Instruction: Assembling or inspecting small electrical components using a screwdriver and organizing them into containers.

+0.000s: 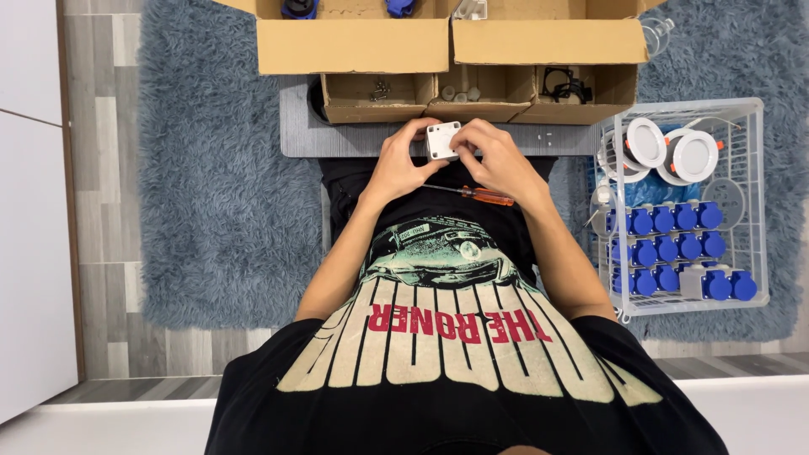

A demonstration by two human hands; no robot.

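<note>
While hands (451, 156) grip, square (white) box (442, 140)

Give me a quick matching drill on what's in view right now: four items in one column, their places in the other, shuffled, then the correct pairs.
Items:
1. small white square plastic box
2. orange-handled screwdriver
3. blue round plugs
4. white round lamp fittings

Places:
A. lower rows of the white wire basket
B. lying across the lap
C. between the left hand and right hand
D. top of the wire basket

Pairs: 1-C, 2-B, 3-A, 4-D
</note>
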